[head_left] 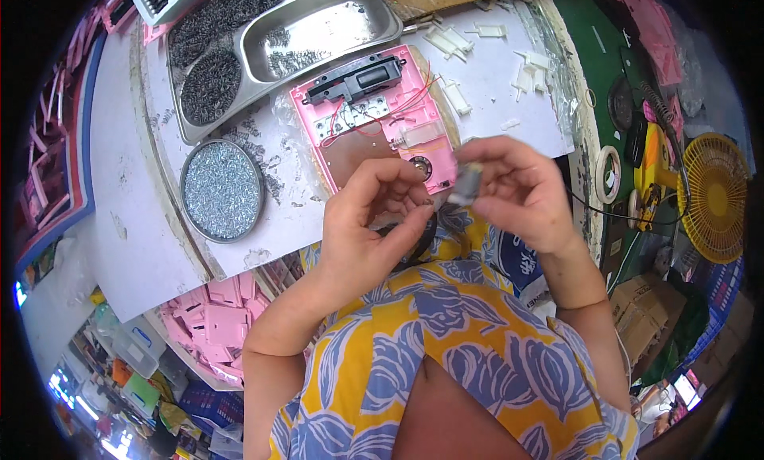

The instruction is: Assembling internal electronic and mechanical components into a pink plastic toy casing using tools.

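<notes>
My right hand (525, 191) pinches a small grey part (467, 183), smeared by motion, beside the lower right corner of a pink plastic housing (436, 130). Curled in front of the housing's lower edge, my left hand (370, 217) has its thumb and index fingertip close together; a tiny dark thing may be between them, too small to name. Fixed inside the housing are a long black module (358, 79), a metal plate (350, 118) with holes, loose red wires (402, 108) and a round dark part (420, 168). The housing lies open side up on the white worktop.
Left of the housing stands a round dish (223, 191) of small silvery screws. Behind it, a metal tray (255, 82) holds many dark springs. White plastic pieces (454, 42) lie at the back right. A tape roll (608, 174) and yellow fan (714, 197) are farther right; pink parts (227, 321) fill a box lower left.
</notes>
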`<state>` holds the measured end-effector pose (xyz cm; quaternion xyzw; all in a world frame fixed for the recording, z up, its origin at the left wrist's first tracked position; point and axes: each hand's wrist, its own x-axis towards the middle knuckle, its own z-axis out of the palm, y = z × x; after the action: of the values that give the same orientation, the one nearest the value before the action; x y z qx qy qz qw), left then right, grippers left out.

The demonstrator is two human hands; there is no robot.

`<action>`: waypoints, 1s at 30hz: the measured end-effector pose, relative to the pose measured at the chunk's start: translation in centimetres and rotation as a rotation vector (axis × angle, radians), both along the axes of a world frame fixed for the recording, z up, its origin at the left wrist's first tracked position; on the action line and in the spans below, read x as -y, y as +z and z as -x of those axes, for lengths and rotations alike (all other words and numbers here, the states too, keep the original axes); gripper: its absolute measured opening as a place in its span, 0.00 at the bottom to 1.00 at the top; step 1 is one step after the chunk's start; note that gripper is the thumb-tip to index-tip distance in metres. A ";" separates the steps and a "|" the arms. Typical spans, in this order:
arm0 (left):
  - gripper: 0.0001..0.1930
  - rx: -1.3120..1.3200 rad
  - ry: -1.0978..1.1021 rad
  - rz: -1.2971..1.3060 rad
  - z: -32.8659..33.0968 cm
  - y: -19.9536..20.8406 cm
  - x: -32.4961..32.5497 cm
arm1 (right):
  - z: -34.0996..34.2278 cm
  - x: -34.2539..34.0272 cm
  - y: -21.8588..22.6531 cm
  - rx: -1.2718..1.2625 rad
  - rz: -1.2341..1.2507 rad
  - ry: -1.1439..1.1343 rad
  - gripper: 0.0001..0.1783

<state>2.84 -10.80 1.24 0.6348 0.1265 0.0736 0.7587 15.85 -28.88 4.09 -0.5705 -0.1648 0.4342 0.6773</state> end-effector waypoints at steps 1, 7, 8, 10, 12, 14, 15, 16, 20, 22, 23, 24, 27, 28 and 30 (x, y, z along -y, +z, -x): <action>0.20 -0.022 -0.047 -0.021 0.0 0.3 -0.2 | 0.4 -0.5 -0.1 -0.065 -0.024 0.027 0.28; 0.21 -0.030 -0.025 0.015 0.1 0.4 -0.2 | 0.2 -1.2 -1.1 -0.088 -0.055 0.097 0.28; 0.21 -0.032 -0.022 0.027 0.1 0.3 -0.2 | 0.2 -1.2 -1.2 -0.073 -0.038 0.115 0.28; 0.21 -0.035 -0.016 0.051 0.0 0.3 -0.3 | 0.2 -1.2 -1.3 -0.108 -0.054 0.104 0.27; 0.22 -0.043 -0.073 0.032 0.1 0.3 -0.6 | 0.3 -1.4 -1.2 -0.133 -0.067 0.094 0.27; 0.22 -0.043 -0.099 0.026 0.2 0.2 -0.7 | 0.4 -1.6 -1.0 -0.127 -0.064 0.082 0.27; 0.22 -0.039 -0.098 0.030 0.2 0.1 -0.7 | 0.5 -1.6 -1.0 -0.115 -0.057 0.077 0.27; 0.22 -0.035 -0.097 0.033 0.2 0.0 -0.7 | 0.6 -1.6 -1.1 -0.087 -0.038 0.078 0.27; 0.23 -0.013 -0.078 0.015 0.3 0.2 -0.7 | 1.1 -1.3 -1.4 0.155 0.064 0.078 0.29; 0.22 0.021 -0.067 0.009 0.3 0.4 -0.7 | 1.0 -1.1 -1.5 0.579 0.069 0.099 0.32; 0.22 0.068 -0.054 -0.118 0.4 0.3 -0.7 | 1.0 -1.1 -1.6 0.790 0.067 0.110 0.33; 0.22 0.114 -0.041 -0.246 0.6 0.1 -0.8 | 0.9 -1.3 -1.5 0.712 0.050 0.089 0.33; 0.23 0.329 0.000 -0.605 0.3 -0.2 -1.4 | 0.3 -1.8 -0.5 0.575 0.049 0.061 0.29; 0.23 0.414 0.014 -0.721 0.1 -0.3 -1.6 | 0.2 -2.0 -0.3 0.592 0.080 0.077 0.25; 0.21 0.410 0.045 -0.637 0.2 -0.3 -1.4 | -0.4 -1.8 0.1 0.786 0.155 0.187 0.21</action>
<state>2.63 -9.37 0.93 0.8082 -0.0433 0.2515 0.5308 16.28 -27.06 4.17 -0.7249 -0.4289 0.2539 0.4755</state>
